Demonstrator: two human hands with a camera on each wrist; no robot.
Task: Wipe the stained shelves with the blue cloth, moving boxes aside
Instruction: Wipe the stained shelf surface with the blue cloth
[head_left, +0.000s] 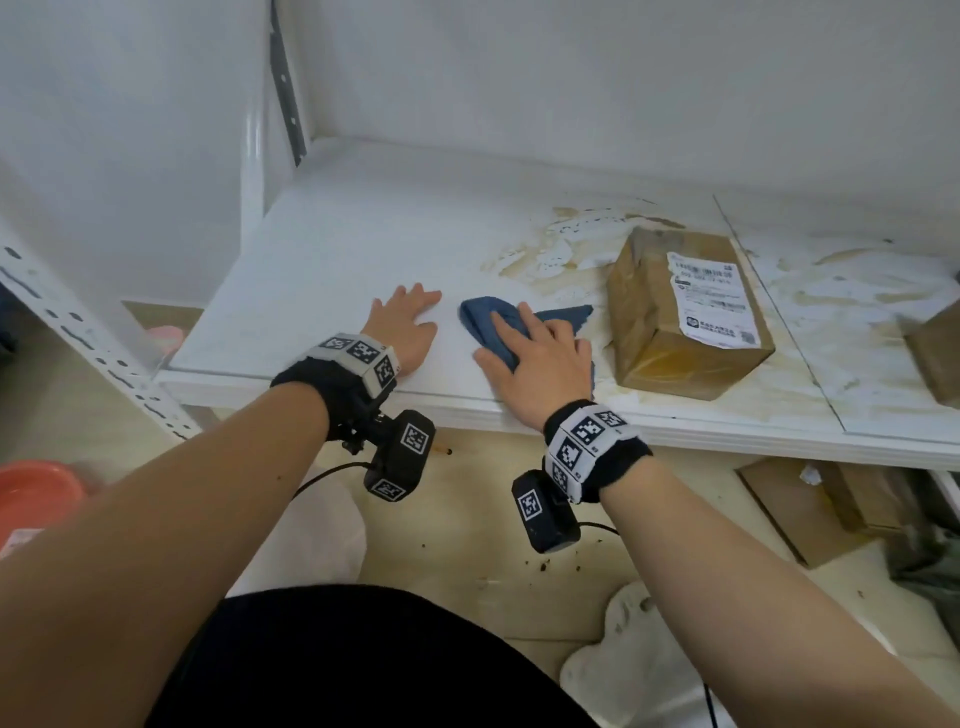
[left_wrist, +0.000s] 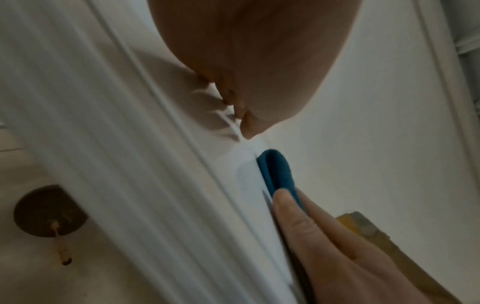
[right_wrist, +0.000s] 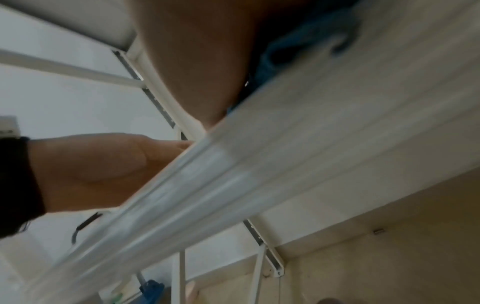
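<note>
Both forearms reach to mid-frame: left hand (head_left: 404, 327) flat on shelf (head_left: 332, 249), right hand (head_left: 540, 358) flat, pressing the soft, limp blue cloth (head_left: 488, 317), best held bunched under the palm.

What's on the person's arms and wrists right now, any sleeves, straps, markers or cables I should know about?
Forearms are bare, no sleeves or gloves. The left hand and the right hand each have a black wristband carrying white blocks printed with black square markers. Under each wrist hangs a small black camera unit bearing similar markers, with a thin black cable trailing off it.
</note>
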